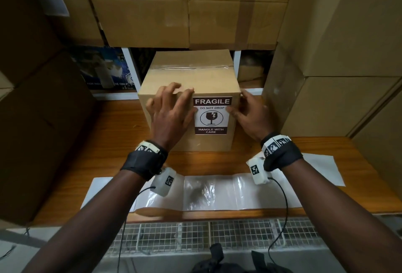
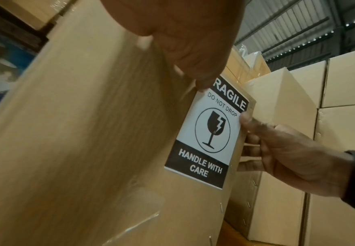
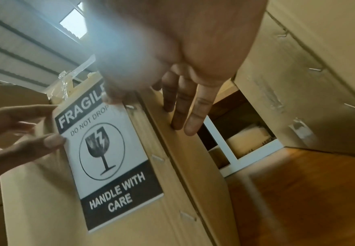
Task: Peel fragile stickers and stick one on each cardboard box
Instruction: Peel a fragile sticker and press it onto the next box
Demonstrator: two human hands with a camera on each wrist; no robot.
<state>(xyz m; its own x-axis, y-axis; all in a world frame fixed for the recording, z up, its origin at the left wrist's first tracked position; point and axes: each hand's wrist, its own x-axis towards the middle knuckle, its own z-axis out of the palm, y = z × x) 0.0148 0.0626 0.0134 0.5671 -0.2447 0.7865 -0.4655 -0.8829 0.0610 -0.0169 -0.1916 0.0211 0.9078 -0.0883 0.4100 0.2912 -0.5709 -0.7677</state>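
Note:
A taped cardboard box (image 1: 171, 140) stands on the wooden table (image 1: 108, 155) in front of me. A black and white FRAGILE sticker (image 1: 212, 118) lies flat on its front face, towards the right edge. My left hand (image 1: 171, 107) lies spread on the front face, its thumb touching the sticker's left edge (image 3: 54, 141). My right hand (image 1: 245, 111) reaches round the box's right front corner, thumb on the sticker's right edge (image 2: 246, 118), fingers straight along the side face (image 3: 182, 114). Neither hand grips anything.
A strip of shiny empty sticker backing (image 1: 217, 192) lies along the table's near edge, over white paper (image 1: 322, 168). Stacked cardboard boxes (image 1: 337, 103) wall in the left, right and back. A wire mesh shelf (image 1: 195, 238) sits below the table edge.

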